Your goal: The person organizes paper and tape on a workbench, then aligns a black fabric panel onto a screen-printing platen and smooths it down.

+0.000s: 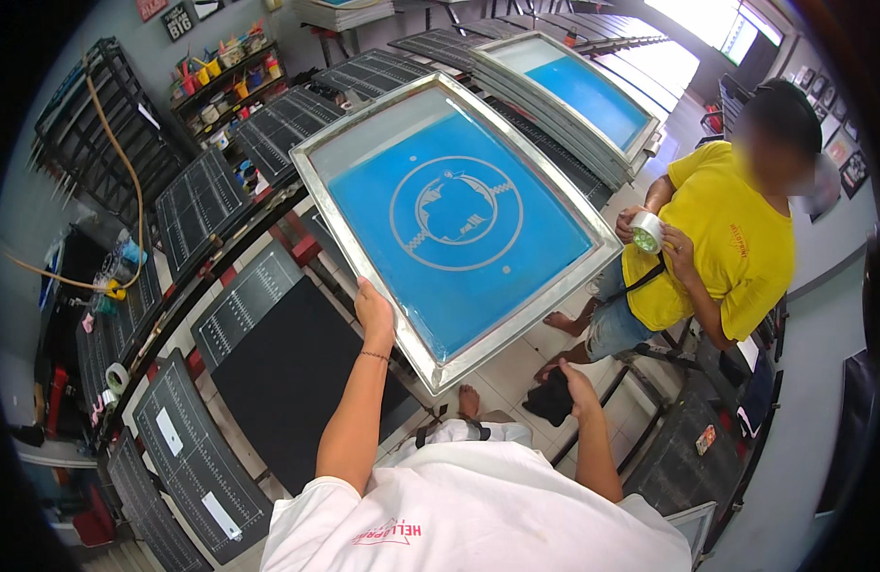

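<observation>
My left hand (373,312) is closed on the near left edge of a silk-screen frame (413,336), which is held up tilted in front of me. Its mesh is blue, with a pale round emblem in the middle. Low on the right, my right hand (581,387) grips a bunched black cloth (550,398); the fingers are partly hidden. To the left below the frame lies a flat black sheet or garment (287,377) on a printing board.
A co-worker in a yellow shirt (726,229) stands at the right, holding a tape roll (646,232). Stacked screen frames (640,157) rest behind my frame. Gridded printing boards (200,205) run along the left and back. Shelves (232,81) hold colourful containers. A hose (125,143) hangs at left.
</observation>
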Demonstrator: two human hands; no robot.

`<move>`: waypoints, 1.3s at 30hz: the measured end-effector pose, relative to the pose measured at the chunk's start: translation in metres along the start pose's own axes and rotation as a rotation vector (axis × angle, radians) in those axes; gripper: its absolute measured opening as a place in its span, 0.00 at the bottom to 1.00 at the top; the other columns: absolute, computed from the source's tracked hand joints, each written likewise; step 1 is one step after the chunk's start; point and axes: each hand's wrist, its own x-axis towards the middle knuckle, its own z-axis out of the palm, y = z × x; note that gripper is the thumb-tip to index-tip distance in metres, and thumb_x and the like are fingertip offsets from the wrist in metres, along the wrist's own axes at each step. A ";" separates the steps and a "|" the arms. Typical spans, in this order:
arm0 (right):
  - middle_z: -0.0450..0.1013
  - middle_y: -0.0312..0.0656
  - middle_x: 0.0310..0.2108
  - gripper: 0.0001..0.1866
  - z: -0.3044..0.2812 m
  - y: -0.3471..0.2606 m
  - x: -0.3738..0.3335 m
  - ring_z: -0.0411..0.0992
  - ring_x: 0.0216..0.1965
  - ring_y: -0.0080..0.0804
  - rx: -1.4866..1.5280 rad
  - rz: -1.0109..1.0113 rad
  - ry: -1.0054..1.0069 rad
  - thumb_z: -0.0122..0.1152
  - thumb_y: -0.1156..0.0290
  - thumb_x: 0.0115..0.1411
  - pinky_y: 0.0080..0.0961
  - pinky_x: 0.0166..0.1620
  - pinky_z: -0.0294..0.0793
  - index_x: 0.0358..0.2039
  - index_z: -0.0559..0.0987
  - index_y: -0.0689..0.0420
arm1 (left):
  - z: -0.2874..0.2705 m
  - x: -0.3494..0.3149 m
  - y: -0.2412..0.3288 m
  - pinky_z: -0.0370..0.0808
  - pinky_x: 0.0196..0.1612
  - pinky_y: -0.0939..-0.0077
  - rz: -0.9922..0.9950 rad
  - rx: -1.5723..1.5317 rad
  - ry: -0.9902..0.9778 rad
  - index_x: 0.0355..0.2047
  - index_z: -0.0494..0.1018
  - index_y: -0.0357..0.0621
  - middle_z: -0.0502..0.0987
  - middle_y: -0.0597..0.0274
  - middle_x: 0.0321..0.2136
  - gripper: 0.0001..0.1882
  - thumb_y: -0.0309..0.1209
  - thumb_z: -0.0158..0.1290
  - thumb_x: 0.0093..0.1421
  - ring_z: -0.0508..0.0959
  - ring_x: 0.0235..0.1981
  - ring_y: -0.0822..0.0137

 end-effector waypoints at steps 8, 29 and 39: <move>0.76 0.44 0.35 0.23 0.021 0.002 0.030 0.75 0.35 0.30 -0.145 0.081 -0.089 0.51 0.55 0.67 0.26 0.40 0.77 0.43 0.77 0.67 | 0.040 -0.007 0.037 0.65 0.35 0.61 0.034 0.073 -0.047 0.22 0.65 0.33 0.66 0.58 0.20 0.30 0.46 0.31 0.72 0.66 0.25 0.63; 0.75 0.42 0.34 0.20 0.054 0.067 0.016 0.74 0.33 0.28 -0.285 0.100 -0.164 0.53 0.58 0.66 0.25 0.37 0.75 0.42 0.78 0.64 | 0.012 -0.002 0.045 0.68 0.42 0.63 0.023 -0.007 -0.091 0.31 0.69 0.28 0.72 0.54 0.28 0.31 0.48 0.31 0.71 0.70 0.31 0.59; 0.74 0.36 0.30 0.16 0.104 0.027 -0.025 0.71 0.32 0.22 -0.501 -0.038 -0.305 0.57 0.60 0.65 0.21 0.36 0.72 0.39 0.78 0.62 | 0.066 -0.006 0.082 0.69 0.49 0.62 0.148 -0.087 -0.194 0.44 0.69 0.23 0.75 0.41 0.44 0.32 0.47 0.31 0.71 0.74 0.44 0.50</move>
